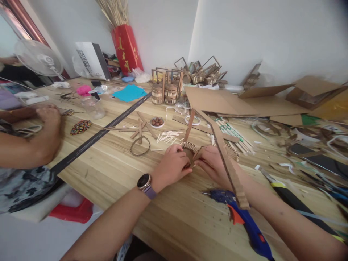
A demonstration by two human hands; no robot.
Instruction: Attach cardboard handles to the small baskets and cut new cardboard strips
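You have both hands right at the round slatted piece (190, 145), low over the counter (114, 181): it sits just ahead of your fingertips, between the two hands, its open side up. Your left hand (174, 165) has its fingers curled over the near-left part of the rim, grasping it; your right hand (216, 164) is pinching a small brown tab (199, 153) at the right of it, and whether that tab is fixed to the ring you cannot tell from here. Now watch the cardboard strip (222, 146): its short leg drops to the far-left edge of the ring, it bends at the top, and its long run slants from far left to near right, across your right forearm. So the right arm is the nearer one to that long axis, and the loose end hangs just above the blue glue gun (235, 203), nose pointing left, untouched by either hand
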